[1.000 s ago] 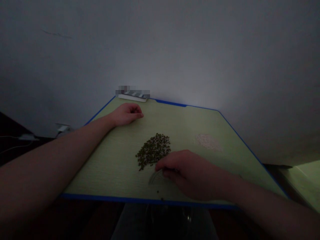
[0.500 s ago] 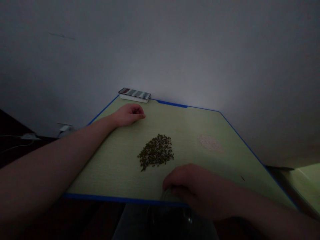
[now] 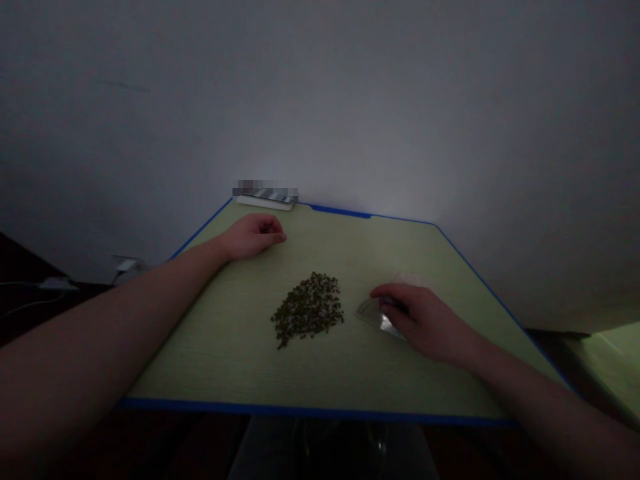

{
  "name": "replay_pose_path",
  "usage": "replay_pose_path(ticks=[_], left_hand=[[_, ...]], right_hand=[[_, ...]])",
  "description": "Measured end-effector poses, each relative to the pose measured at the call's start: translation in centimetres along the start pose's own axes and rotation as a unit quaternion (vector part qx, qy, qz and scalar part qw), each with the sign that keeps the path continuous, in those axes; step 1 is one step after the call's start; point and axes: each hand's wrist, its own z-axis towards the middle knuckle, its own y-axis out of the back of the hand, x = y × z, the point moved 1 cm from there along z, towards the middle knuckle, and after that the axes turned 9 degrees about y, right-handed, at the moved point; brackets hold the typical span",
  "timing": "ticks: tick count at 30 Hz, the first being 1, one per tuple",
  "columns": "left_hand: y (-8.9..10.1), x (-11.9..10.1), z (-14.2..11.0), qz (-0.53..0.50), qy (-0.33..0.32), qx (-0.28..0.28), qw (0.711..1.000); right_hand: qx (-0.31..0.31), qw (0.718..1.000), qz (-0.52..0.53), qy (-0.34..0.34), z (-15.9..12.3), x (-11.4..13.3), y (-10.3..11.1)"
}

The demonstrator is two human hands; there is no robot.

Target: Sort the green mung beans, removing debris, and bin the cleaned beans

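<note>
My right hand (image 3: 425,323) pinches a clear, curved plastic piece with scale-like lines, like a protractor (image 3: 370,310), between thumb and fingers, low over the table. Left of it lies a pile of small dark green beans (image 3: 307,308) with pale grains showing among them. A patch of whitish grains (image 3: 410,277) sits just behind my right hand, which partly hides it. My left hand (image 3: 254,237) rests on the far left of the table, fingers loosely curled and nothing visible in them.
The pale table (image 3: 225,360) has a blue edge and stands against a grey wall. A phone on a white box (image 3: 265,200) lies at the back left corner. Below the near edge, between my legs, is a dark shiny container (image 3: 345,443).
My right hand went from the bean pile's near side to the table's front edge, then up and right beside the whitish grains. Stray dark bits near the edge are gone. My left hand stayed put.
</note>
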Motion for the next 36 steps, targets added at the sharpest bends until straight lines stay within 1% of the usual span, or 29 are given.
replay_pose_path(ticks=[4,10,17,23,29,31,36], left_hand=[[0.0,0.3,0.1,-0.005,-0.003,0.002,1.0],[0.0,0.1,0.0,0.0,0.008,0.002,1.0],[0.0,0.1,0.0,-0.002,0.004,0.005,1.0],[0.0,0.4,0.1,-0.02,0.011,0.006,1.0],[0.0,0.7,0.2,-0.012,0.005,0.007,1.0],[0.1,0.8,0.2,-0.008,0.004,0.007,1.0],[0.1,0.8,0.3,-0.004,-0.001,0.01,1.0]], right_hand=[[-0.004,0.999,-0.028,0.024,1.8,0.4,-0.2],[0.027,0.997,-0.025,0.062,3.3,1.3,0.1],[0.022,0.996,0.018,0.08,2.6,0.9,0.2],[0.035,0.995,0.036,0.09,2.0,0.4,0.3],[-0.015,0.996,0.028,0.085,2.5,0.4,0.0],[-0.017,0.996,0.026,0.088,2.8,0.5,-0.3],[0.0,0.994,0.034,0.102,3.0,0.5,-0.6]])
